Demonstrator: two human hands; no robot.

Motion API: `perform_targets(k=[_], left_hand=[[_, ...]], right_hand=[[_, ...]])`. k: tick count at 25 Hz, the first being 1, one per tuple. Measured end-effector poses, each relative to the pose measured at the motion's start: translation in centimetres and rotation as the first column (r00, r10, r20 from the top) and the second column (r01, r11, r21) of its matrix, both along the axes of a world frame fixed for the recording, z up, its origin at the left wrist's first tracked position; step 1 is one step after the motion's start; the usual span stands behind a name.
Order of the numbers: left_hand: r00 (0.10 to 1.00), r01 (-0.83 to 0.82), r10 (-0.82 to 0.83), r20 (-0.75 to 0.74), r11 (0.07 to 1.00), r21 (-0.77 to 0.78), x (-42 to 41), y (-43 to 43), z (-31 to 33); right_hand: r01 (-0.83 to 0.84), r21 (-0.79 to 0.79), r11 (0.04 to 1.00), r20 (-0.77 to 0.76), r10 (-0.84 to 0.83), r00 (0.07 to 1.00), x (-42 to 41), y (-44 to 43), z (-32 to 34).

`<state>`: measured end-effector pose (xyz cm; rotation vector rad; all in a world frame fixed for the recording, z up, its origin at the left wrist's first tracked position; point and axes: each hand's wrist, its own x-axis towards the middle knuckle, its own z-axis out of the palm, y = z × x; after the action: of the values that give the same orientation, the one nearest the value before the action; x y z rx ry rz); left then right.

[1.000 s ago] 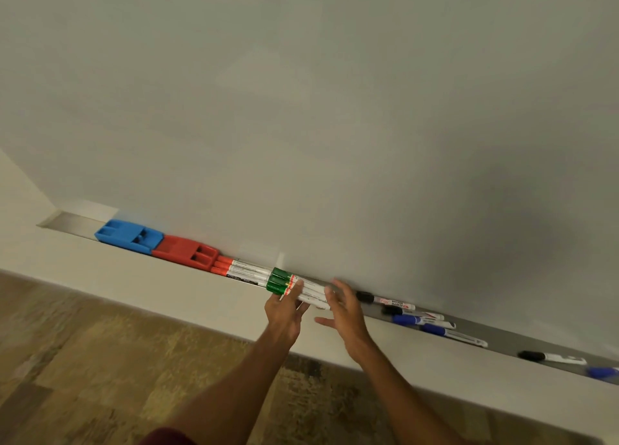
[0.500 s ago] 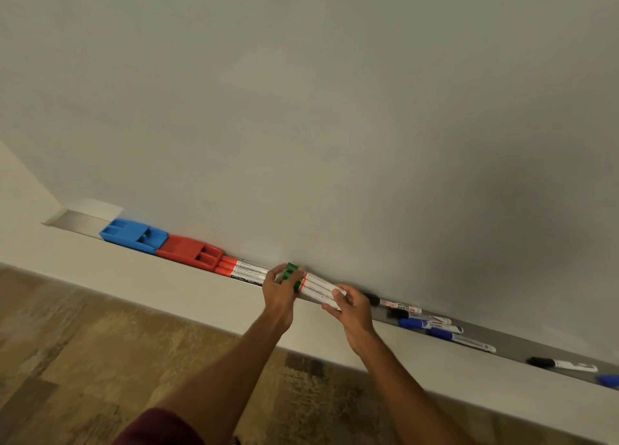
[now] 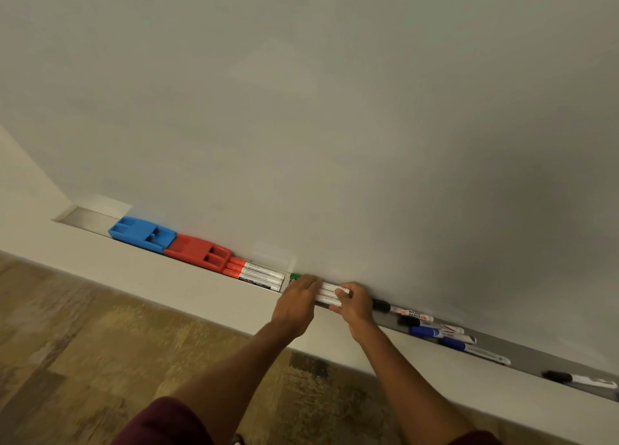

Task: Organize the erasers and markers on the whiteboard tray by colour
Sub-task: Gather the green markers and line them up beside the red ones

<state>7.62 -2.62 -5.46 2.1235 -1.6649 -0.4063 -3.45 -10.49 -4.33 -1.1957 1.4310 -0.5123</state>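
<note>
Gripping the green markers (image 3: 326, 290) at both ends, our left hand (image 3: 294, 302) and right hand (image 3: 353, 307) wrap fingers around them in the tray (image 3: 536, 357), beside the red markers (image 3: 258, 274). One black marker (image 3: 403, 309) reads "MARKER".

One black-capped marker (image 3: 402, 309), lying in the tray (image 3: 522, 354) just right of the hands, shows a red label reading "MARKER". Printing on the other markers is too small to read.
</note>
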Motion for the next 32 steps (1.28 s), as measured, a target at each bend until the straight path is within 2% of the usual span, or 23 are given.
perform_targets(k=[3, 5, 9, 15, 21, 32], left_hand=[[0.999, -0.003, 0.004, 0.046, 1.000, -0.008, -0.5, 0.0, -0.4], [0.998, -0.021, 0.022, 0.053, 1.000, -0.019, -0.5, 0.0, -0.4], [0.998, -0.035, 0.036, 0.048, 0.999, -0.028, -0.5, 0.0, -0.7], [0.994, -0.054, 0.052, 0.098, 0.998, 0.014, -0.9, 0.1, -1.2], [0.982, -0.077, 0.070, 0.176, 0.996, 0.036, -0.8, -0.2, -1.1], [0.975, -0.098, 0.093, 0.201, 0.995, 0.014, -1.0, 0.1, -1.6]], right_hand=[[-0.035, -0.057, 0.998, -0.167, 0.025, 0.986, 0.8, 0.5, 0.2], [-0.076, -0.107, 0.991, -0.316, 0.039, 0.948, 1.5, 1.0, 0.4], [-0.106, -0.108, 0.988, -0.498, 0.038, 0.866, 2.5, 1.7, 0.8], [-0.235, -0.204, 0.950, -0.574, 0.078, 0.815, 1.3, 1.7, 0.9], [-0.335, -0.234, 0.913, -0.578, 0.146, 0.803, 0.4, 1.7, 1.0], [-0.234, -0.300, 0.925, -0.455, 0.077, 0.887, 0.2, 1.3, 0.6]])
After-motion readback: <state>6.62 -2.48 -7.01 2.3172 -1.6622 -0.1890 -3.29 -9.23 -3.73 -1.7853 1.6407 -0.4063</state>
